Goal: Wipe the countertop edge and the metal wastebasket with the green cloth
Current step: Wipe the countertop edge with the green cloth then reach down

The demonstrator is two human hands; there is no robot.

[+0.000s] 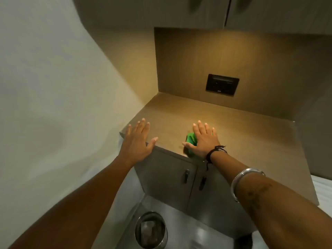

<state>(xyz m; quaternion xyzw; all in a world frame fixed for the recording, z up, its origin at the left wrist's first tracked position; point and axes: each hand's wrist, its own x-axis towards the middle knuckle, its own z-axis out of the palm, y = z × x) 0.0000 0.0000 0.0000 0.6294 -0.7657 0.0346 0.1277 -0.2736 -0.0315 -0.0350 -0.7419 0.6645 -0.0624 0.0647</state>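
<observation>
One green cloth (191,141) under right fingers (203,130)

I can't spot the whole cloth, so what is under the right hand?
The green cloth lies flat under the right hand near the countertop edge. Only its left part shows; the rest is covered by the palm.

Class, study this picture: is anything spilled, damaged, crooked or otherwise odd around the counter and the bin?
Nothing stands out. The countertop looks dry and unmarked, the green cloth lies flat under the right hand near the front edge, and the metal wastebasket stands upright on the floor below.
</observation>
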